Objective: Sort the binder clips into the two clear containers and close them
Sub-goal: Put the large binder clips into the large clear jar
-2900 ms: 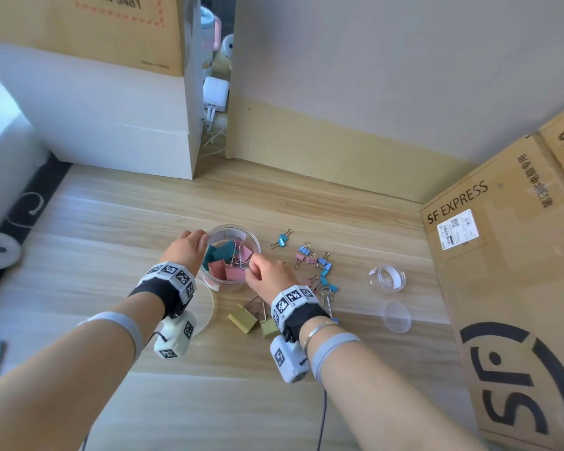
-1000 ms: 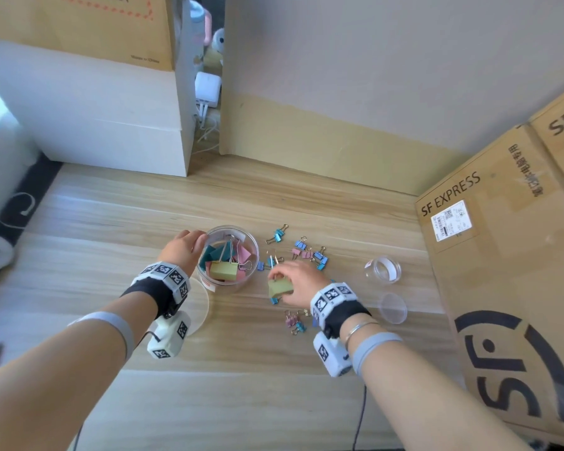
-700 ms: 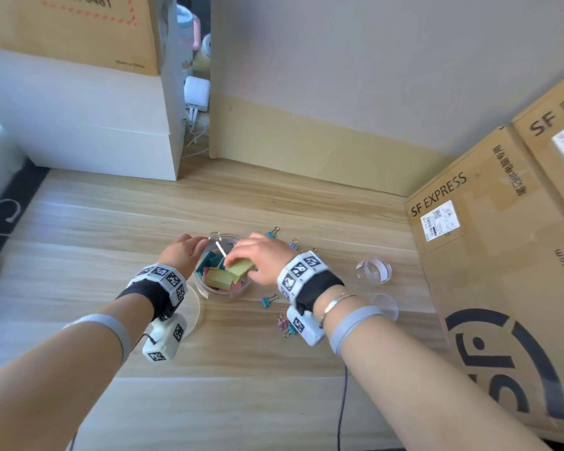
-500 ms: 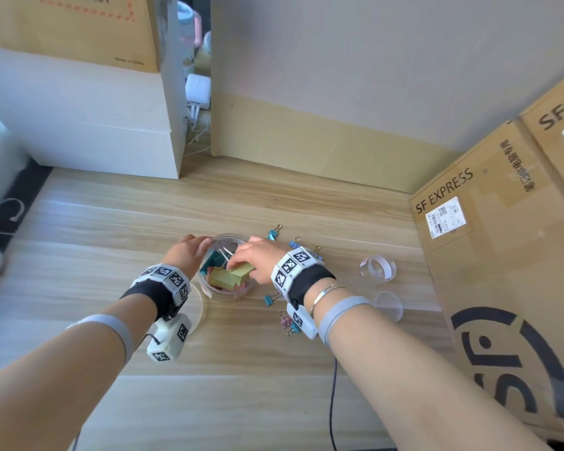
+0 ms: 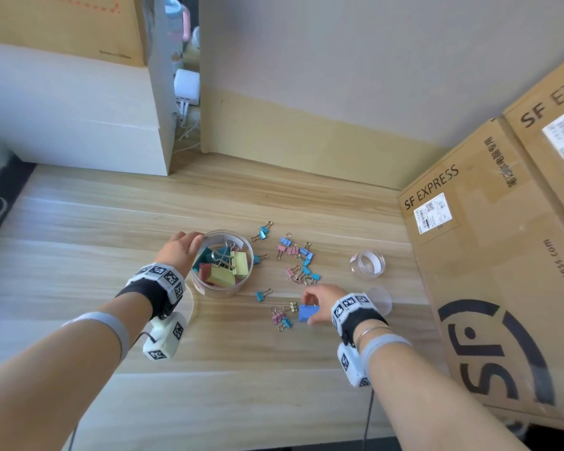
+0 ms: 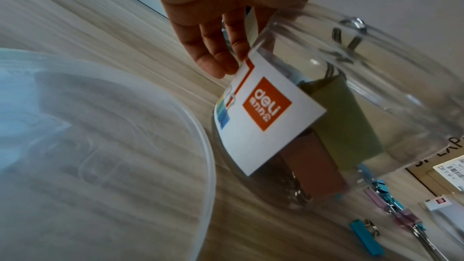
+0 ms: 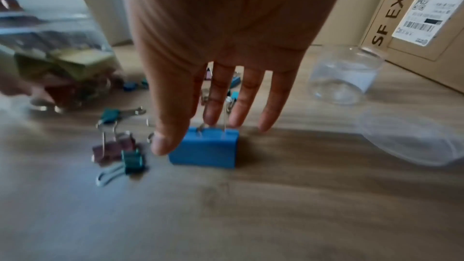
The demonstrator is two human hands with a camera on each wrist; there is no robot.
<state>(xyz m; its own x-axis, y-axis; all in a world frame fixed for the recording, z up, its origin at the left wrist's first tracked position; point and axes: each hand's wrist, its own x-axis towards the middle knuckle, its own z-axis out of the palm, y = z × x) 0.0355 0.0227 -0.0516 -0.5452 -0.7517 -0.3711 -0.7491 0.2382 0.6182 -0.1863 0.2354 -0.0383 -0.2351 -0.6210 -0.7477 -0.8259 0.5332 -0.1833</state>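
Note:
My left hand [image 5: 189, 243] grips the rim and wall of the large clear container [image 5: 222, 289], which stands upright with several big yellow, pink and teal clips inside. In the left wrist view its fingers [image 6: 216, 55] lie against the labelled container [image 6: 271, 112]. My right hand [image 5: 319, 302] reaches down over a big blue binder clip [image 5: 307, 313] that stands on the table. In the right wrist view the fingers [image 7: 236, 106] are straight behind the blue binder clip [image 7: 208, 151] and the thumb touches its left end. Several small clips [image 5: 298, 258] lie scattered between the containers.
An empty small clear container [image 5: 367, 264] stands to the right, with its lid [image 5: 381, 300] in front of it. The large lid [image 6: 105, 146] lies flat under my left wrist. SF Express cardboard boxes [image 5: 502, 255] wall off the right side, and a white box [image 5: 72, 118] stands at the back left.
My right hand dropped the yellow clip into the large container, then moved right and toward me to the blue clip. The left hand stayed on the container.

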